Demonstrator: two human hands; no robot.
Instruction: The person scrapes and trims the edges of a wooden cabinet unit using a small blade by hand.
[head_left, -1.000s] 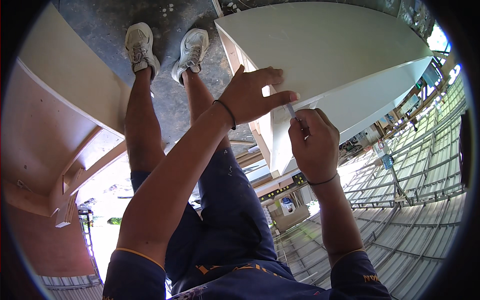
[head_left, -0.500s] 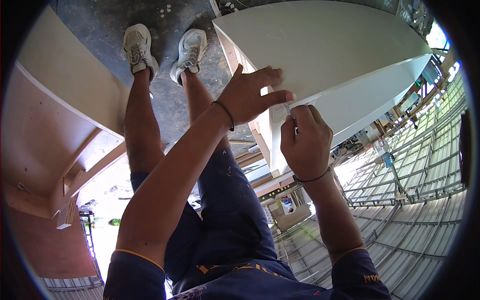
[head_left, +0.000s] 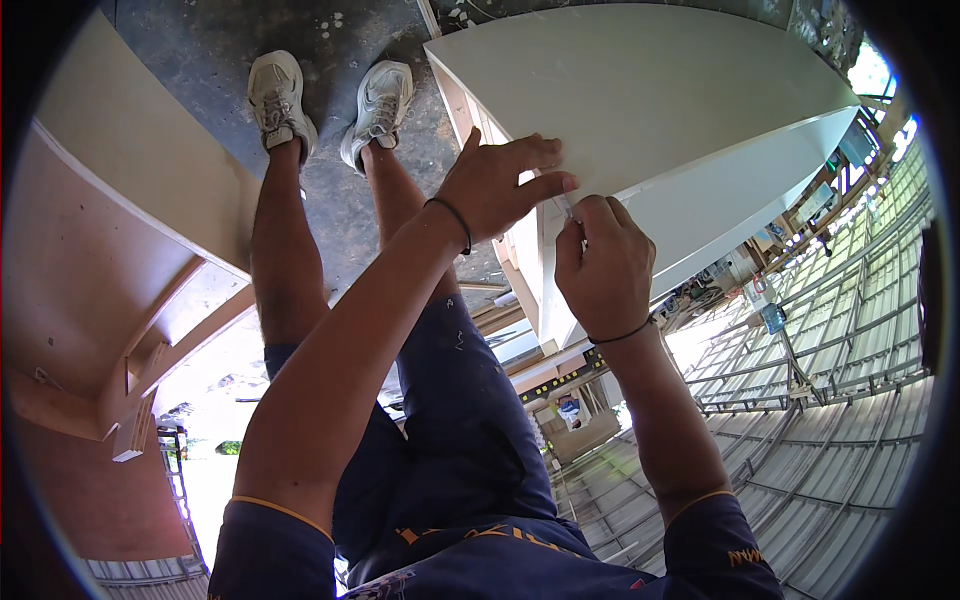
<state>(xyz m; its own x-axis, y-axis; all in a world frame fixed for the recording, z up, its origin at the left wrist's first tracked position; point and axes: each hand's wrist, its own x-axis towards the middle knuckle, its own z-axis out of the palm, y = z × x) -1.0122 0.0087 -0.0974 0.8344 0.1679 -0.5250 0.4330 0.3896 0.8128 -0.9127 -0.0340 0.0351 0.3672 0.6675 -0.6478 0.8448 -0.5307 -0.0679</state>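
The left hand (head_left: pixel 497 186) rests on a pale panel (head_left: pixel 650 95)

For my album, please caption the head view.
Left hand on a curved pale panel, right hand holding a thin strip.

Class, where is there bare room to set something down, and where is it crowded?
Bare: most of the pale panel, between the left hand and the far curved edge; the dark floor between the left shoe and the curved board. Crowded: the panel's near corner, where the left hand rests and the right hand pinches a thin pale piece.
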